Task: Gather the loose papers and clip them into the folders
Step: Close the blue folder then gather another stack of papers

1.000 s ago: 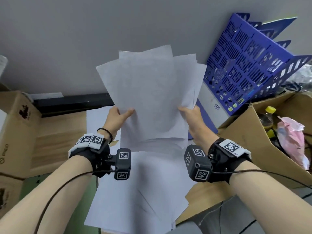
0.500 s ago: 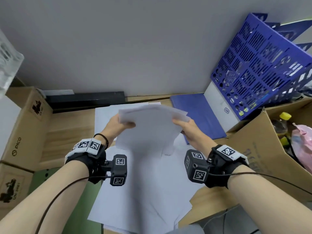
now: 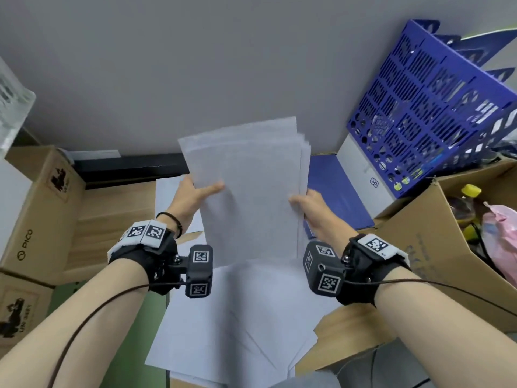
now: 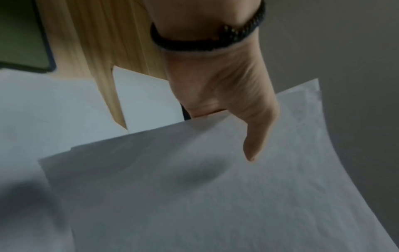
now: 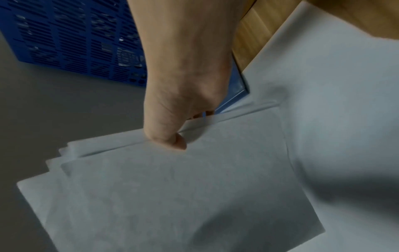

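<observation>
I hold a stack of white papers point(image 3: 249, 189) upright over the desk, its edges roughly lined up. My left hand point(image 3: 197, 191) grips its left edge, thumb on the front sheet, as the left wrist view point(image 4: 248, 129) confirms on the stack point(image 4: 194, 196). My right hand point(image 3: 306, 204) grips the right edge, thumb on front point(image 5: 172, 136), over the stack point(image 5: 172, 187). More loose papers point(image 3: 237, 317) lie flat on the desk below. A blue folder point(image 3: 335, 191) lies flat behind my right hand.
A blue perforated file rack point(image 3: 436, 107) stands at the back right. An open cardboard box point(image 3: 428, 242) with a bottle and a pink bag sits at right. Cardboard boxes point(image 3: 36, 208) stand at left. A black bar point(image 3: 131, 166) runs along the wall.
The stack was upright and fanned, then dropped down flat toward the desk, and now stands upright again with its sheets more closely lined up. Both hands kept their grip.
</observation>
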